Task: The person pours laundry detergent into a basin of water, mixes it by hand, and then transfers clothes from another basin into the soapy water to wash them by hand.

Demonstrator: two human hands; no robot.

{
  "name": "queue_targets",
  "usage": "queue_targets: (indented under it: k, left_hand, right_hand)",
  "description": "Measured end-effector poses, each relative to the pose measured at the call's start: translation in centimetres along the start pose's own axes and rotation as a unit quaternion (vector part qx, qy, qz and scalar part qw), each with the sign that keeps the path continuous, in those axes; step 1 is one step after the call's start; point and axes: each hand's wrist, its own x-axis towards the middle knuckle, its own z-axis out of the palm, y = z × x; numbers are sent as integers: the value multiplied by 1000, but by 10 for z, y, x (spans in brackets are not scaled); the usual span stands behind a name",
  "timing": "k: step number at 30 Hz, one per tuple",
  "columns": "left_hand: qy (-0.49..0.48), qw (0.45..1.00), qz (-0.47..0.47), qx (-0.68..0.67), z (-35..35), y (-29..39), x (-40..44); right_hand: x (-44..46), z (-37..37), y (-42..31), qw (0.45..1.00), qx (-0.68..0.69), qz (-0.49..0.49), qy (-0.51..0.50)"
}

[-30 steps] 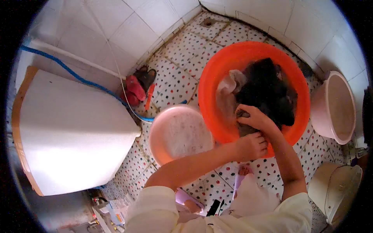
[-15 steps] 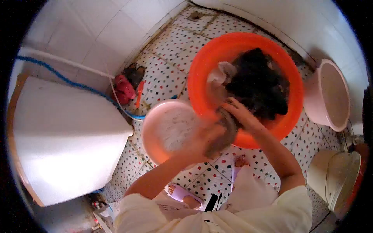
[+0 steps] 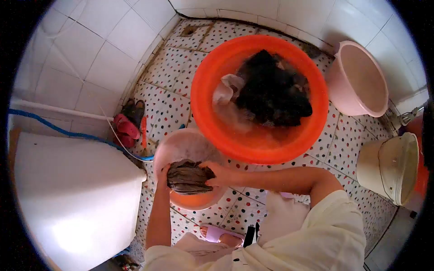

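A bunched, grey-brown garment (image 3: 187, 177) hangs over the small pink basin (image 3: 167, 149), gripped at both ends. My left hand (image 3: 165, 177) holds its left side, the fingers partly hidden by the fabric. At the other side my right hand (image 3: 218, 174) is closed around the cloth. Cloudy, sudsy water (image 3: 194, 147) shows in the basin beyond the garment. Close by on the right stands a large orange tub (image 3: 205, 131), where a black garment (image 3: 273, 92) and a pale cloth (image 3: 226, 90) lie in water.
An empty pink bucket (image 3: 346, 90) leans by the right wall, with a cream bucket (image 3: 384, 167) nearer me. A white cabinet-like box (image 3: 77, 180) fills the left. A blue hose (image 3: 77, 132) and red slippers (image 3: 127, 128) lie near the left wall. The floor is speckled tile.
Both hands have moved left with the brown garment, from the gap beside the orange tub to over the pink basin. They are now farther apart. The view has shifted.
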Motion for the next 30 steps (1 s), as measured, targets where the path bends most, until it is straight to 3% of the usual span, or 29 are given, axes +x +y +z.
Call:
queue_targets:
  k: [1,2,4,6,7,8,9,10,12,14,15,17,18,20,21,23,24,25,26,28,30]
  left_hand:
    - [-5,1000,-3,-1,-4,-5,7]
    - [7,999,-20,-25,-9,-10,15]
    - [15,998,-40,-51,-13,-14,26]
    - [210,966,-78,127,-18,-16,33]
    - [208,966,-79,128,-7,-10,25]
    - [180,884,123,414,14,4,7]
    - [142,801,213,540,28,5,0]
    - [130,686,309,646,41,6,-7]
    - [113,598,279,743,60,-5,-12]
    - [108,585,229,771,75,-26,-18]
    - [103,569,179,796,77,-33,-20]
    - [92,595,181,777,59,-48,2]
    - [85,621,183,757,51,-56,18]
    - [87,610,179,767,40,-60,49]
    - [90,596,171,779,39,-60,55]
    - [110,605,138,777,66,-49,45]
    - [131,613,104,773,79,-43,37]
    - [127,610,105,775,84,-41,32]
    - [145,617,126,763,90,-40,26]
    - [164,621,151,751,99,-35,20]
    - [202,695,265,638,104,-26,13]
  right_hand:
    - [-7,-7,-9,997,19,64,-25]
    - [-9,-13,-4,997,17,69,-21]
    - [-12,-27,-3,977,207,-34,26]
    - [-19,-58,-16,989,88,-49,105]
    - [-22,-77,-23,985,34,-70,153]
    - [-25,-99,-28,976,-21,-90,199]
    - [-27,-124,-31,964,-107,-72,233]
    - [-29,-149,-32,943,-192,-54,265]
    - [-23,-194,5,836,-401,-28,374]
    - [-23,-226,10,778,-501,107,365]
    - [-21,-237,15,777,-501,108,365]
    - [-18,-253,30,825,-421,233,297]
    - [-16,-245,35,822,-423,236,298]
    - [-6,-218,45,779,-512,264,247]
    - [-2,-215,62,778,-512,265,248]
    - [8,-216,105,786,-572,125,199]
    - [8,-222,117,786,-570,127,202]
    - [6,-231,123,822,-533,98,178]
    - [1,-237,131,853,-494,69,153]
    - [2,-232,125,838,-498,90,205]
    - [7,-213,115,821,-497,111,257]
